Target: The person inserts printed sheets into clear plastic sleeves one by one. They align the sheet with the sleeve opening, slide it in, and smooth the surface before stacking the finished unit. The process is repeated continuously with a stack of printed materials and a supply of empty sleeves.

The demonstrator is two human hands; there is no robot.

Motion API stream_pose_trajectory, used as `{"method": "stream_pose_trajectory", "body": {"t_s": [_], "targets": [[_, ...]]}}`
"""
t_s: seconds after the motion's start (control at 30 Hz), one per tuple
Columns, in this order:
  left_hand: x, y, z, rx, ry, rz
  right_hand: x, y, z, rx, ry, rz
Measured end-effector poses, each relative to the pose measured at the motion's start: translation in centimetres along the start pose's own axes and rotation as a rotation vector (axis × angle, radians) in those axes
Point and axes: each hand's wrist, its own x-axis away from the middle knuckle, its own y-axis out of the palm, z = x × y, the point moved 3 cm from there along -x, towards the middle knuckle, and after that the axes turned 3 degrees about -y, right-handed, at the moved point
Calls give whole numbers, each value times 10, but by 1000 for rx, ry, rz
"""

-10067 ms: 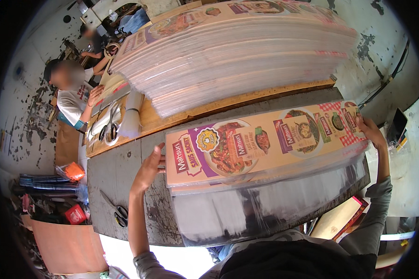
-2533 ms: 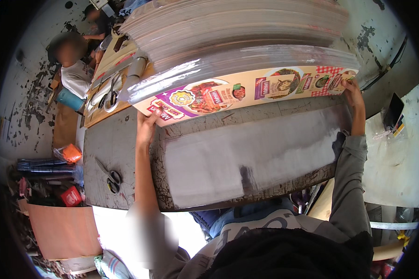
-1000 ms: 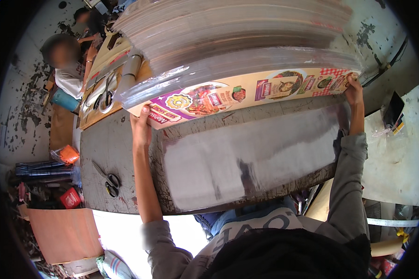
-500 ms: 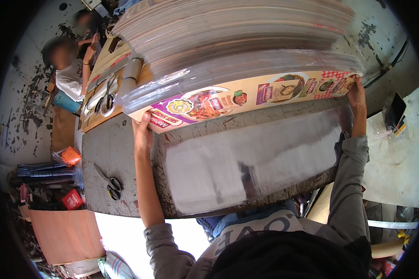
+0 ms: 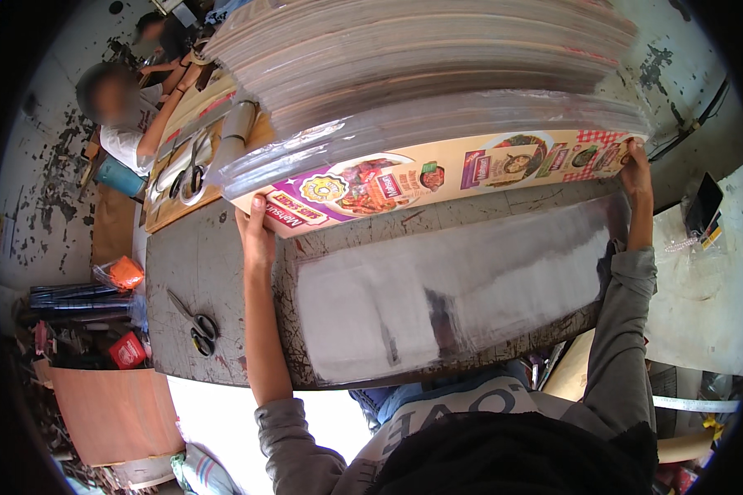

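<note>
Since half a second ago the printed sheet [image 5: 437,177] has slid farther onto the far stack [image 5: 421,66], left hand [image 5: 256,235] fingers pressed together on its left end, right hand [image 5: 636,161] fingers gripping its right end.

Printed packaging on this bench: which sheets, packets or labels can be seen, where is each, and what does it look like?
Printed sheet: long strip across the bench, cream with purple end, food pictures, red check; left hand and right hand at its ends.
Sheet stack: behind it, tall pile of pale edges.
Red packet: lower left, small, square.
Orange packet: left, crumpled.
</note>
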Motion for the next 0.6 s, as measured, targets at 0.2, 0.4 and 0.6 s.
{"method": "stream_pose_trajectory", "body": {"t_s": [0.2, 0.4, 0.6], "targets": [[3, 7, 6, -4, 25, 22, -5, -13, 7, 60, 1, -16], [1, -6, 0, 34, 93, -56, -2, -2, 0, 37, -101, 51], [1, 3, 11, -30, 141, -57, 0, -3, -10, -218, -45, 31]]}}
